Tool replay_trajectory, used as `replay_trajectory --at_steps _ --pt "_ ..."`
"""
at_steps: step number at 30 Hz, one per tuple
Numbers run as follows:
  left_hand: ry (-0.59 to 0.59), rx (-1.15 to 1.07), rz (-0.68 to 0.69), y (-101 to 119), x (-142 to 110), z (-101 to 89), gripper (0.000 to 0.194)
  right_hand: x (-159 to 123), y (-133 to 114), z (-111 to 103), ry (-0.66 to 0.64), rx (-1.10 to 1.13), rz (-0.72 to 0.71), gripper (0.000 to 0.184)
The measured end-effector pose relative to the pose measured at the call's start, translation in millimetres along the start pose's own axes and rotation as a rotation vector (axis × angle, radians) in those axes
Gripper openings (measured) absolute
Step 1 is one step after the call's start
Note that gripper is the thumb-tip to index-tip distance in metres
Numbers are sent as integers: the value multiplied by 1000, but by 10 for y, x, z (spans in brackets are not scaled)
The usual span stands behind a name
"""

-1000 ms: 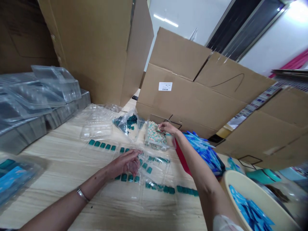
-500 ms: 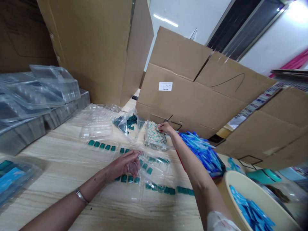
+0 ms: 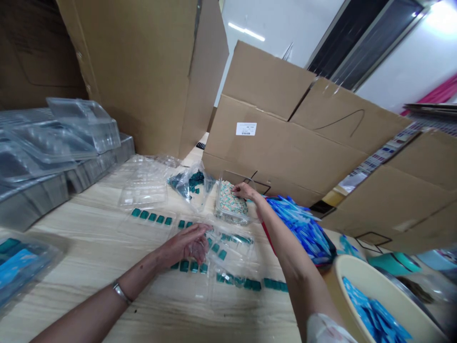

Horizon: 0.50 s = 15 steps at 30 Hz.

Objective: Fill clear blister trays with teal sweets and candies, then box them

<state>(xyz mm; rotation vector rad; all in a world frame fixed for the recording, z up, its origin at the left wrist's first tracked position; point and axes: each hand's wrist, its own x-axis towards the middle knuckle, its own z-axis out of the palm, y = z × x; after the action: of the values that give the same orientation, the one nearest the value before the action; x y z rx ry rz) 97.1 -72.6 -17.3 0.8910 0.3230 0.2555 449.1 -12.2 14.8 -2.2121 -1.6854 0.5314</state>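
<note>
Right, I've got both hands on the table (image 3: 89, 238) here. The left hand (image 3: 182, 245) sits over a clear blister tray (image 3: 228, 252), its fingers (image 3: 200, 229) loosely curled around a bit of clear plastic, and I can't tell whether they're really gripping it. Just beneath those fingers runs a row of teal tiles (image 3: 183, 266), probably laid out in line so each one is easy to reach. The right hand (image 3: 243, 191) is stretched well ahead of the left fingers, its fingers (image 3: 236, 189) pressed down into a clear tub (image 3: 232, 202) of patterned packets (image 3: 233, 200); whether they're pinching one, I can't say from here. Beside the tub, on the left-finger side, slumps a clear plastic bag (image 3: 191, 186) of teal pieces. Past the right fingers lies a heap of blue packets (image 3: 300, 228), and nearer the camera a cream basin (image 3: 357, 290) holds more blue ones. Far left of the fingers, stacked clear trays (image 3: 60, 138) look kept within arm's reach, backed by cardboard boxes (image 3: 285, 143).
</note>
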Motion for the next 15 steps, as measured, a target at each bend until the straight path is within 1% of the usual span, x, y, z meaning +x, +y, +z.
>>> replay_trajectory --at_steps 6,11,15 --pt "9 1 0 16 -10 15 41 -47 31 -12 2 -57 -79 13" --pt "3 -5 6 11 -9 18 39 -148 60 -21 23 -76 -153 15" --pt "7 3 -3 16 -15 21 40 -229 39 -15 52 -73 -211 13"
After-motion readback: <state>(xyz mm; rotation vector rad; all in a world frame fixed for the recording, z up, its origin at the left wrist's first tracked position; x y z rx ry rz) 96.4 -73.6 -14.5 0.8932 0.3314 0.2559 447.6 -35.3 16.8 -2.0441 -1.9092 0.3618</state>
